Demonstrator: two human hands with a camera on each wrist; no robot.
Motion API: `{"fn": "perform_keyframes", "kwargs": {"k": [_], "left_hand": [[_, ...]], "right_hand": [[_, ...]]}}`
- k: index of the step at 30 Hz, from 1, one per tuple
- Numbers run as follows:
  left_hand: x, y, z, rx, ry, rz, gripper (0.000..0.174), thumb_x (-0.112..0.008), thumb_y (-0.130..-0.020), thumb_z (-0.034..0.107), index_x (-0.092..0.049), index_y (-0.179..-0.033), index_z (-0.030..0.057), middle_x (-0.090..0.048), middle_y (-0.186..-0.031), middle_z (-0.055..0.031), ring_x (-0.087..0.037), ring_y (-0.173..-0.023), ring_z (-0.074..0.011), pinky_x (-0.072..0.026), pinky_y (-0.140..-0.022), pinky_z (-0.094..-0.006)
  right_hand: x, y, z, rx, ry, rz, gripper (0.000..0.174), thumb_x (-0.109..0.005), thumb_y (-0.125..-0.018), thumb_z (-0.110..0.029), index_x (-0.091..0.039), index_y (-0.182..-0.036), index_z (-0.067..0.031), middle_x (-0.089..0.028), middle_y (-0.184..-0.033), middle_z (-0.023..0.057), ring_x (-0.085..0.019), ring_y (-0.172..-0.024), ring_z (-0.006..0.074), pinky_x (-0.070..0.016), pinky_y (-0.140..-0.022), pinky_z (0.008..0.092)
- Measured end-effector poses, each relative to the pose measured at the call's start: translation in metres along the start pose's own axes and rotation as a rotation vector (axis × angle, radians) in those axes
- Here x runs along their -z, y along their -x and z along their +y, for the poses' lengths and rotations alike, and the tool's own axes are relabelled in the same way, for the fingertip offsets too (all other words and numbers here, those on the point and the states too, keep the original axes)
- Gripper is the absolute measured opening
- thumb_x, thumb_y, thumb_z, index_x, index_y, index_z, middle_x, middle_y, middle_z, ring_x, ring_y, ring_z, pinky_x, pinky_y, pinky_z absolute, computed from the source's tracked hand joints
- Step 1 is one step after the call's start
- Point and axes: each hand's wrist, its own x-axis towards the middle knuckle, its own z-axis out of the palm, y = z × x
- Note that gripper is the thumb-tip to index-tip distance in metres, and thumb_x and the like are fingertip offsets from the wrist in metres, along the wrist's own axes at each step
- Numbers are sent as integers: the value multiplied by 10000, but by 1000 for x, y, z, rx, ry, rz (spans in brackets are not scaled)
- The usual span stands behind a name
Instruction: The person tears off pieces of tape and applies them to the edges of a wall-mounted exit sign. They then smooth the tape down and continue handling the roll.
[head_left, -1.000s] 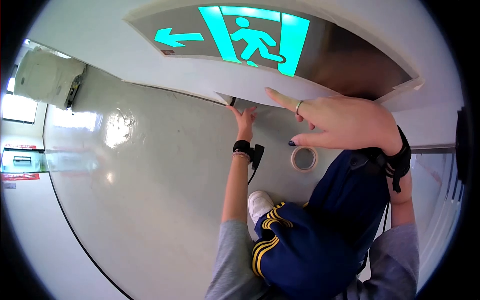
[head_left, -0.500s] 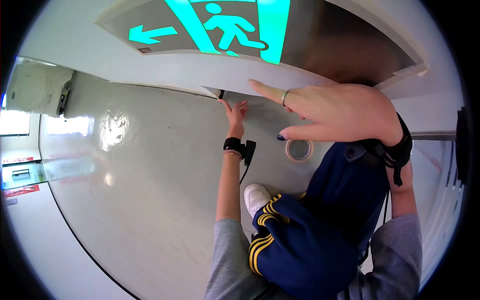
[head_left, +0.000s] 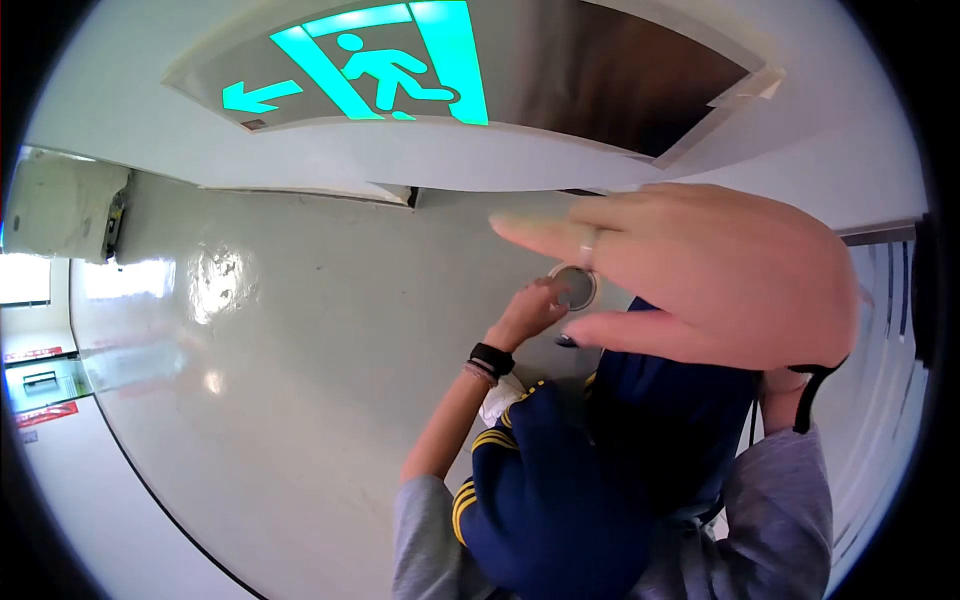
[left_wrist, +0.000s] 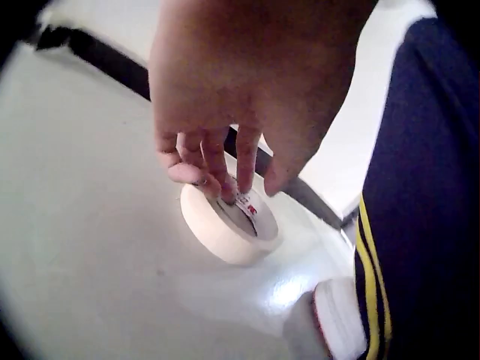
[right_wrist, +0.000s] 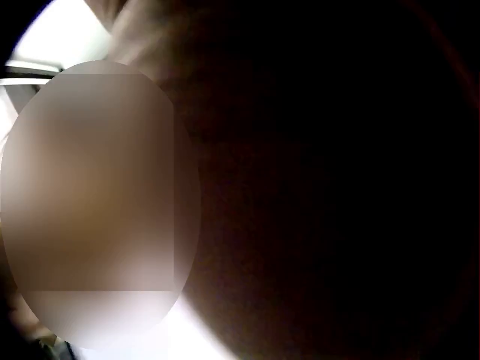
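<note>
A roll of pale masking tape (head_left: 597, 290) lies flat on the grey floor in the head view. My left hand (head_left: 528, 312) reaches down to it. In the left wrist view the fingers of that hand (left_wrist: 247, 82) hang over the tape roll (left_wrist: 225, 236), fingertips at its rim and over its hole, with the thumb apart on the right. Higher up, near the wall, my right hand (head_left: 700, 280) is raised with index finger and thumb spread, holding nothing. Darkness and a blurred oval fill most of the right wrist view.
A lit green exit sign (head_left: 400, 70) with an arrow is set in the wall, pale strips along its border. Trousered legs (head_left: 560, 480) and a white shoe (left_wrist: 341, 319) are close to the tape roll. A covered object (head_left: 65, 205) stands far left.
My left hand has moved from near the wall's base right and back to the tape roll. The right hand shows larger and slightly lower. The sign has shifted left in view.
</note>
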Motion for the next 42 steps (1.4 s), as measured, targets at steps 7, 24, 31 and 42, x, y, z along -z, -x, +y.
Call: {"fn": "perform_keyframes", "kwargs": {"k": [7, 24, 31, 42], "left_hand": [[-11, 11, 16, -231, -631, -28, 277, -715, -681, 204, -586, -902, 97, -531, -983, -91, -473, -1027, -240, -422, -819, -330], [4, 47, 53, 266, 357, 189, 191, -500, -904, 189, -481, -946, 4, -582, -793, -121, -551, -721, -299, -451, -691, -410], [8, 85, 23, 624, 963, 396, 255, -463, -944, 271, -510, -863, 34, -431, -678, 47, -383, -597, -45, -298, -509, -222], [3, 62, 28, 478, 643, 578, 268, -476, -950, 268, -540, -949, 8, -544, -843, -16, -485, -777, -96, -428, -684, -249]], "right_hand": [[14, 43, 31, 318, -315, -60, 754, -692, -775, -247, -341, -1405, -25, -585, -1140, 154, -583, -975, 257, -451, -830, 327], [-264, -30, 140, -69, -102, 290, 642, -652, -765, -170, -411, -1355, -95, -488, -1252, 191, -447, -1191, 312, -350, -1009, 384], [-315, -86, 126, 24, -506, 228, 481, -652, -752, -131, -522, -1207, -43, -530, -1205, 145, -477, -1145, 317, -363, -997, 395], [-354, -110, 121, -105, -872, 534, 273, -516, -773, 46, -531, -1038, -20, -554, -1018, 159, -542, -947, 339, -450, -807, 382]]}}
